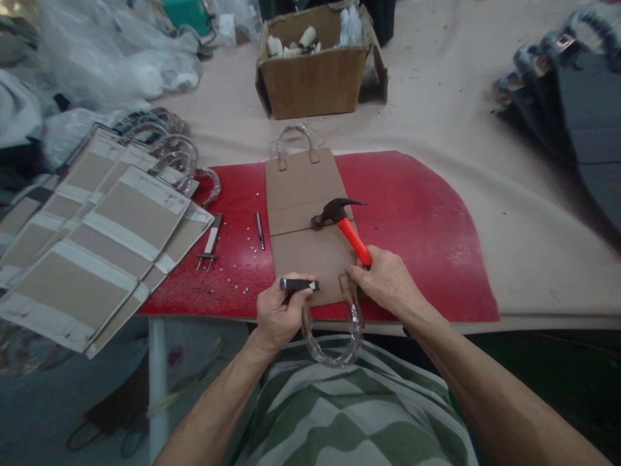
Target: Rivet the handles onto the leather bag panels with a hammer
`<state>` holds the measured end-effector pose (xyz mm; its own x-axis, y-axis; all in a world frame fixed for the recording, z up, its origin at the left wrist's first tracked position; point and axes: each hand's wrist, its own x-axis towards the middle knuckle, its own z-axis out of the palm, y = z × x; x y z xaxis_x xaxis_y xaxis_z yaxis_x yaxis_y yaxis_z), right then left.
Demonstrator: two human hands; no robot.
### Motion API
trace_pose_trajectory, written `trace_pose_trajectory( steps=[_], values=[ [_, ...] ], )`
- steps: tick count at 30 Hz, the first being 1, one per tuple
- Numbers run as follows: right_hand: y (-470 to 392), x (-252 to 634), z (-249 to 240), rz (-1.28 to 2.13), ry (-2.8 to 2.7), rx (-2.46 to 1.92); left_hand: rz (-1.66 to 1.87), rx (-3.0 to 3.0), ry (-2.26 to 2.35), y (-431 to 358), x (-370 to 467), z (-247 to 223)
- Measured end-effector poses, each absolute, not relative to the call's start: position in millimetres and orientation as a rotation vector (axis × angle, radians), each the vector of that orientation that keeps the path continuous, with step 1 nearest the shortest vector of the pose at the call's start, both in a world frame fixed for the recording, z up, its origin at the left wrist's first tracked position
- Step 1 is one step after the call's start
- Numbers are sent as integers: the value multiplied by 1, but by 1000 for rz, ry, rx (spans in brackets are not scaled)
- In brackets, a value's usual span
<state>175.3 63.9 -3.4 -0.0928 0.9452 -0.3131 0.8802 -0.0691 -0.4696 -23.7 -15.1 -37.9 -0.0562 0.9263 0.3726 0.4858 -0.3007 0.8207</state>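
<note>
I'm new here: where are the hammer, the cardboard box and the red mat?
Hammer (pixel 352 235): head view, on its orange handle.
Cardboard box (pixel 313 85): head view, on its front wall.
Red mat (pixel 420 236): head view, on a bare part.

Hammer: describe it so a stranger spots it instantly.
On the red mat lies a long tan panel. At its edge, the right hand grips the hammer. Its orange handle and claw head differ from the pronged tool and thin rod.

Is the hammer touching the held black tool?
Apart. The head view shows the hammer beyond the black tool, with bare tan panel visible between them.
</note>
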Motion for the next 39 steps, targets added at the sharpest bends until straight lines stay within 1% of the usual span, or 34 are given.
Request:
trace_pose_trajectory(
  steps=[4,8,11,31,39],
  values=[
    [64,176,-3,890,-2058,-2054,1262,2003,1435,-14,-26,-34],
    [63,176,-4,863,-2081,-2064,1273,1800,1566,-14,-24,-31],
    [63,176,-5,852,-2093,-2074,1262,1692,1535,-13,-20,-32],
    [61,178,-3,844,-2113,-2032,1210,1755,1526,-6,-11,-31],
    [61,177,-1,852,-2127,-2035,1157,2043,1531,-5,-5,-30]
  ],
)
